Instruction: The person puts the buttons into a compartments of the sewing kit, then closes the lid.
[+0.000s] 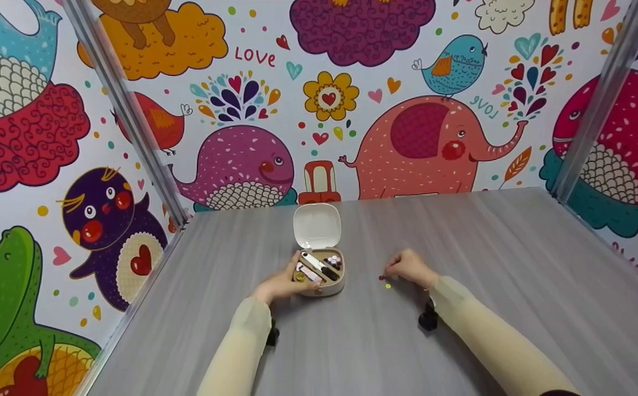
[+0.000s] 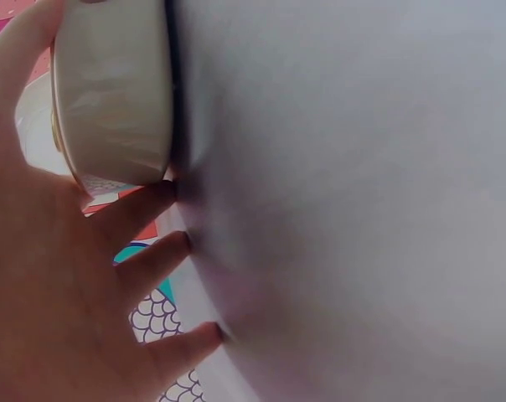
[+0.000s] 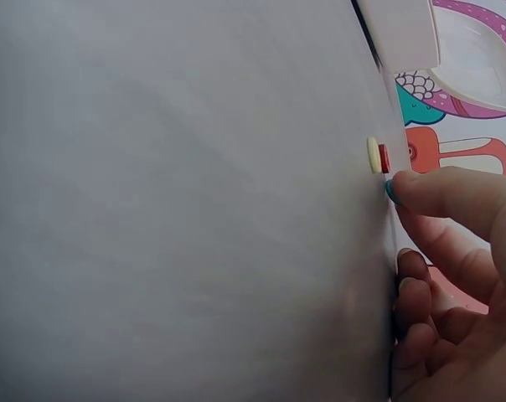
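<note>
A white lidded box (image 1: 333, 287) stands on the table with its lid (image 1: 317, 224) tipped up at the back. My left hand (image 1: 279, 282) holds the box at its left side, thumb at the front; in the left wrist view the other fingers (image 2: 144, 264) spread down to the table. Inside lie a white-and-black stick-like piece (image 1: 319, 265), a pink-and-white piece (image 1: 309, 273) and a small flower-shaped piece (image 1: 334, 261). My right hand (image 1: 408, 268) pinches a small teal disc (image 3: 392, 193) at the table. Beside its fingertips are a red disc (image 3: 384, 158) and a yellow disc (image 3: 373, 156).
The grey wood-grain table (image 1: 363, 346) reaches back to a wall (image 1: 319, 49) printed with cartoon animals. Metal posts (image 1: 126, 110) stand at the table's back corners. A gold-coloured round piece (image 1: 300, 278) lies in the box's front left part.
</note>
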Motion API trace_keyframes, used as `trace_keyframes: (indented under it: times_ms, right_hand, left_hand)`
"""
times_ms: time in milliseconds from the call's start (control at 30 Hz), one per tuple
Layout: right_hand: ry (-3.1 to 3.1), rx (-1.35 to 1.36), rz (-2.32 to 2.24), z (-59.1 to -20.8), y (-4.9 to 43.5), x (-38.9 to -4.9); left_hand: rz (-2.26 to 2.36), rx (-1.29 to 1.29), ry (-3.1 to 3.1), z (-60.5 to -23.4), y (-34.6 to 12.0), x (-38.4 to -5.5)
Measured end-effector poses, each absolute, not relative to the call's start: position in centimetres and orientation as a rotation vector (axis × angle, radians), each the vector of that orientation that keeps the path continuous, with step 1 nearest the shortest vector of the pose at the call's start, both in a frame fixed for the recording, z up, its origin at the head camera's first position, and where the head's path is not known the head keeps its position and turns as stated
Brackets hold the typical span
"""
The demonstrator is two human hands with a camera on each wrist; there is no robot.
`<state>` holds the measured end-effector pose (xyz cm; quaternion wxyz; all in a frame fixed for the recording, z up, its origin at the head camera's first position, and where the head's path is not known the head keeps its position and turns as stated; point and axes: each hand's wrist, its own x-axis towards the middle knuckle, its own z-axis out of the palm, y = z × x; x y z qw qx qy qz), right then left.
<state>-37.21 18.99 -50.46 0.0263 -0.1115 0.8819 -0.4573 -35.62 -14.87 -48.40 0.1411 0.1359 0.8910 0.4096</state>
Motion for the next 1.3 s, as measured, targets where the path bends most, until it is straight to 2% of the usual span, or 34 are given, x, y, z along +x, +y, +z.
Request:
trace_keyframes:
  times_ms: [367, 667, 1300]
  right_hand:
    - [2.631, -0.373, -1.492, -49.7, 19.4, -37.4]
    - [2.644, -0.290, -1.514, -49.0, 19.6, -37.9]
    - [2.694, -0.348, -1.545, -45.3, 20.2, -38.2]
  left_hand:
    - [1.177, 0.388, 2.565, -48.2, -14.9, -35.5]
    - [1.237, 0.423, 2.529, -48.2, -14.8, -35.6]
    - [1.234, 0.440, 2.526, -48.0, -14.8, -35.4]
